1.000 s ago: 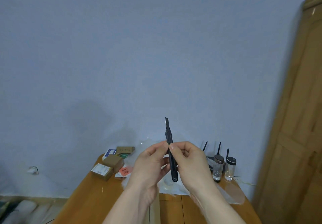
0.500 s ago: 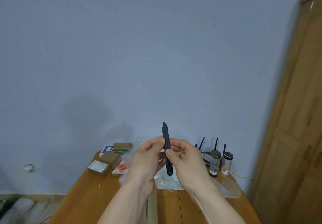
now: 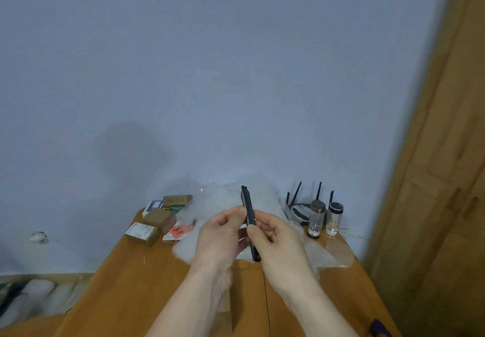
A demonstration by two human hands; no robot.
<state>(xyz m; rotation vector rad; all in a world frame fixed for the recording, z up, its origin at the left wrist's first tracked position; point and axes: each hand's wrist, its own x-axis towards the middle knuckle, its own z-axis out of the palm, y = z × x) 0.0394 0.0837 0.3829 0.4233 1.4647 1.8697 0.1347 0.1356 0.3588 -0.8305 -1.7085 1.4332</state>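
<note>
2 hands hold slim black utility knife (image 3: 247,205) upright above wooden table (image 3: 157,284): left hand (image 3: 223,237) pinches upper body, right hand (image 3: 278,245) curls round lower half. Risk: thumb slips on slider, blade nicks finger; loose pinch drops knife toward glass vials (image 3: 315,221).

Knife (image 3: 246,200): showing black;
Table (image 3: 147,284): glowing orange-brown;
Wall (image 3: 210,74): reading pale blue;
Boxes (image 3: 159,218): showing plain brown;
Note (image 3: 177,231): showing red-orange

A pale blue wall (image 3: 210,61) rises behind the wooden table (image 3: 136,284), beside a wooden door (image 3: 446,179).
</note>
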